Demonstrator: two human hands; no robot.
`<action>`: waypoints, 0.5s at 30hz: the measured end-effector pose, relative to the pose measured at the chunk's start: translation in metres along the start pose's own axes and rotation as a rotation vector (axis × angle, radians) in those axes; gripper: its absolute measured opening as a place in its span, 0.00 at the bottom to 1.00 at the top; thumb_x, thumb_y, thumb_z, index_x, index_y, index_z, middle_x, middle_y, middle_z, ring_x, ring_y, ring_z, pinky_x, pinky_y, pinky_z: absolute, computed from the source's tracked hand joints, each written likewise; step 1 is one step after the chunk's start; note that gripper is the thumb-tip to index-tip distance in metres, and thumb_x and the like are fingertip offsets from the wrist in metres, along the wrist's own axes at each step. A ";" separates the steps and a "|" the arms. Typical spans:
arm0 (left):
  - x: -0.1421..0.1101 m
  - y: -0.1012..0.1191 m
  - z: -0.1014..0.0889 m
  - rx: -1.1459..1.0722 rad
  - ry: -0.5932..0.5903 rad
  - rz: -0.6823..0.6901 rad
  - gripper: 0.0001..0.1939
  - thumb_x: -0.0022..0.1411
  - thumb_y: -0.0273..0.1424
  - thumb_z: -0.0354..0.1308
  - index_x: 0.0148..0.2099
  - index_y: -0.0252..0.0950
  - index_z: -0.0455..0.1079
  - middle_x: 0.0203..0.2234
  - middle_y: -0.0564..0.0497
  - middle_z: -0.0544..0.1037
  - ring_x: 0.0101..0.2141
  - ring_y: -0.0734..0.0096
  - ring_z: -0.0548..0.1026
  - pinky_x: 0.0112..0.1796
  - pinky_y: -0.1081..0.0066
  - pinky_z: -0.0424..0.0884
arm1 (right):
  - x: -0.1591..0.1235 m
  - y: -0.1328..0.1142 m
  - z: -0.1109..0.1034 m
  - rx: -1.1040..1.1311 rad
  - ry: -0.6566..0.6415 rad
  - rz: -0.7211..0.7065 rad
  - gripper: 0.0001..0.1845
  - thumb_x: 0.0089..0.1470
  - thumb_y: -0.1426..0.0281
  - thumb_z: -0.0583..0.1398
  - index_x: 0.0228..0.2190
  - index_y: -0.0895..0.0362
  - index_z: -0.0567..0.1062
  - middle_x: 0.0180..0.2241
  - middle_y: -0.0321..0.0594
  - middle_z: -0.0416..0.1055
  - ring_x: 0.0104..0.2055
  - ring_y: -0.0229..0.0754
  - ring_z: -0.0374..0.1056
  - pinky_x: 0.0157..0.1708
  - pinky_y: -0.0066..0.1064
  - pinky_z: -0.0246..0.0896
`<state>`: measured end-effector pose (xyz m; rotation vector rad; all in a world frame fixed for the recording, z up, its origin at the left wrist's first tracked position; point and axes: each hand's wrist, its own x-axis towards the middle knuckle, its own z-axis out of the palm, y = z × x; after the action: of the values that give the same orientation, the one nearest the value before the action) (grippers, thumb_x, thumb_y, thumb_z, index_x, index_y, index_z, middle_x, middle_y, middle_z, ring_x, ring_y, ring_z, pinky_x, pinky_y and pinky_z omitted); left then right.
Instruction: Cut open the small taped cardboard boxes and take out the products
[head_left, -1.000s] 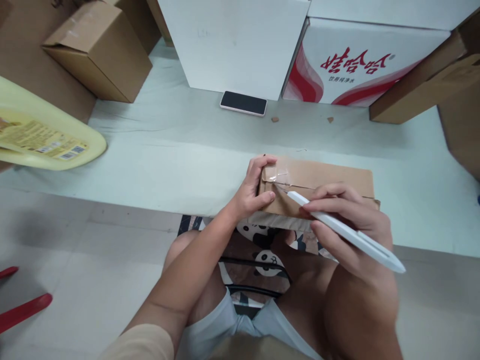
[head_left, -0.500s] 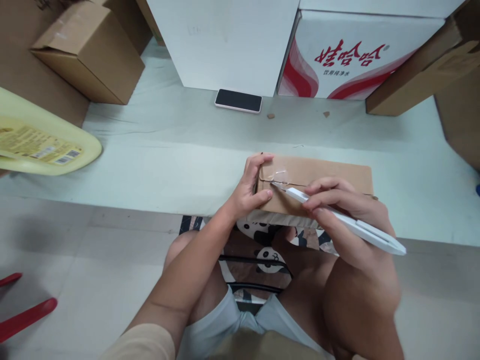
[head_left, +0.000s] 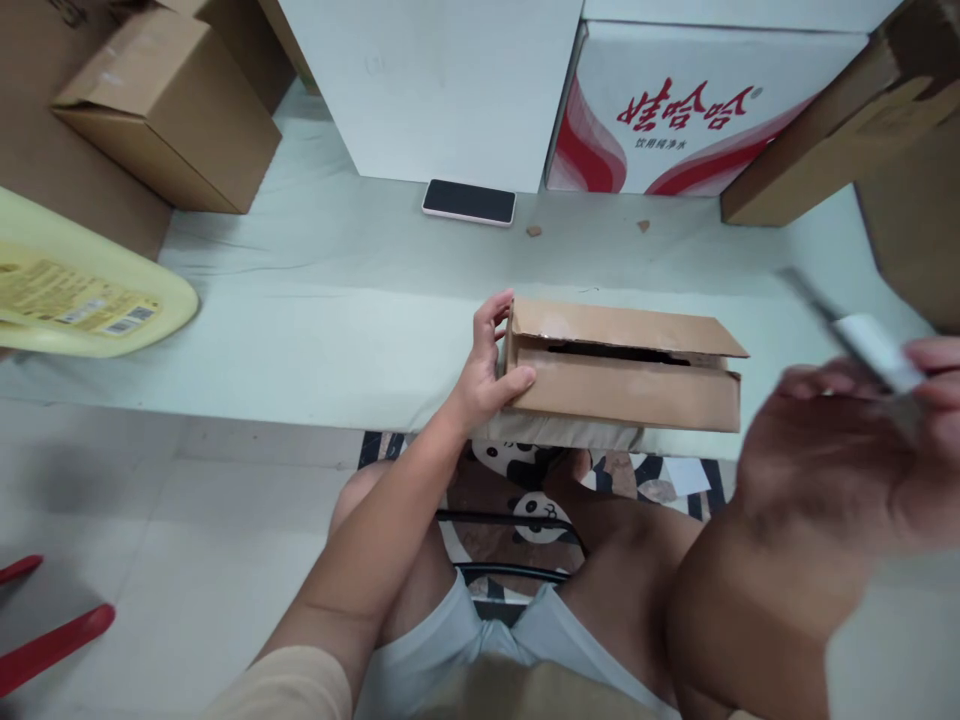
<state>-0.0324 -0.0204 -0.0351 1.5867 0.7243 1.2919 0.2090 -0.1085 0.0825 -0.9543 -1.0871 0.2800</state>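
Observation:
A long brown cardboard box (head_left: 622, 395) lies at the front edge of the table, its top flaps parted along a dark slit. My left hand (head_left: 491, 365) grips its left end, thumb on the near flap and fingers round the far side. Off to the right, my right hand (head_left: 847, 440) is raised away from the box, blurred by motion. It holds a white utility knife (head_left: 877, 350) with the dark blade out, pointing up and left. What lies inside the box is hidden.
A phone (head_left: 469, 203) and small cardboard scraps (head_left: 533, 231) lie behind the box. White cartons (head_left: 697, 110) line the back, with brown boxes (head_left: 187, 120) at back left. A yellow bottle (head_left: 90, 280) lies at the left. Red bars (head_left: 56, 645) show low on the left.
The knife has come off the taped seam and moved right with my right hand. The top flaps, closed before, now stand slightly apart. My left hand keeps its hold on the box.

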 end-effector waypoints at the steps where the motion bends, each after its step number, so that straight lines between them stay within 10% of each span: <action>1: 0.000 -0.001 0.000 0.015 0.013 0.009 0.44 0.56 0.60 0.61 0.68 0.55 0.50 0.63 0.46 0.62 0.63 0.46 0.64 0.60 0.48 0.66 | 0.003 0.009 -0.007 -0.055 0.136 -0.008 0.10 0.58 0.69 0.59 0.32 0.45 0.81 0.38 0.33 0.72 0.30 0.38 0.67 0.29 0.34 0.65; 4: 0.000 -0.001 0.000 0.037 0.044 0.014 0.40 0.57 0.59 0.61 0.66 0.55 0.52 0.61 0.46 0.65 0.62 0.49 0.65 0.59 0.49 0.67 | 0.010 0.044 -0.027 -0.376 0.299 0.033 0.05 0.51 0.70 0.64 0.32 0.50 0.79 0.38 0.37 0.73 0.39 0.45 0.72 0.42 0.40 0.67; 7: 0.002 -0.001 0.001 0.035 0.064 0.016 0.38 0.56 0.60 0.61 0.62 0.54 0.54 0.60 0.46 0.65 0.61 0.51 0.66 0.58 0.51 0.68 | 0.010 0.085 -0.041 -0.712 0.149 0.366 0.08 0.48 0.67 0.64 0.34 0.52 0.76 0.44 0.43 0.72 0.51 0.52 0.69 0.56 0.45 0.62; 11: 0.006 0.000 0.002 -0.004 0.111 -0.007 0.36 0.54 0.65 0.59 0.55 0.50 0.55 0.61 0.45 0.64 0.61 0.54 0.68 0.56 0.54 0.69 | -0.001 0.125 -0.053 -0.749 0.063 0.754 0.14 0.53 0.62 0.57 0.40 0.55 0.70 0.45 0.48 0.72 0.47 0.49 0.69 0.49 0.43 0.66; 15: 0.009 0.004 0.000 -0.074 0.165 -0.034 0.31 0.58 0.63 0.57 0.48 0.47 0.56 0.62 0.46 0.65 0.59 0.56 0.70 0.54 0.55 0.71 | -0.011 0.140 -0.060 -0.723 -0.148 0.702 0.23 0.58 0.57 0.52 0.50 0.57 0.66 0.50 0.49 0.69 0.49 0.45 0.69 0.48 0.38 0.65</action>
<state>-0.0303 -0.0147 -0.0275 1.4150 0.7929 1.4209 0.2886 -0.0643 -0.0405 -1.9911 -0.9612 0.5506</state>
